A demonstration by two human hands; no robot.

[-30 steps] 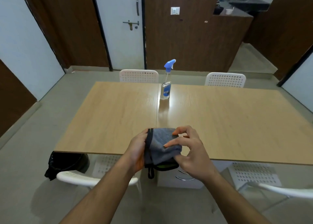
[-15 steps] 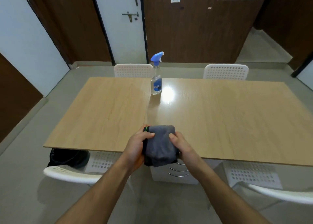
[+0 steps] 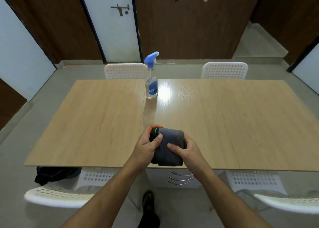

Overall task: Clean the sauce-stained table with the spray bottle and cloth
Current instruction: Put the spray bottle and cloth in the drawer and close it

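A folded grey cloth (image 3: 170, 147) with a black and green edge is held over the near edge of the wooden table (image 3: 96, 117). My left hand (image 3: 146, 145) grips its left side, thumb on top. My right hand (image 3: 187, 150) grips its right side, fingers curled over the fabric. A clear spray bottle (image 3: 151, 83) with a blue trigger head stands upright near the table's far edge, well beyond both hands. No sauce stain shows on the tabletop.
White perforated chairs stand at the far side (image 3: 125, 71) (image 3: 224, 70) and at the near corners (image 3: 57, 196) (image 3: 286, 202). A black bag (image 3: 51, 175) lies on the floor under the left corner. A drawer unit (image 3: 179, 177) sits under the table.
The cloth has been folded into a tighter bundle, with both hands closing round it. The view has tilted down and moved nearer the table.
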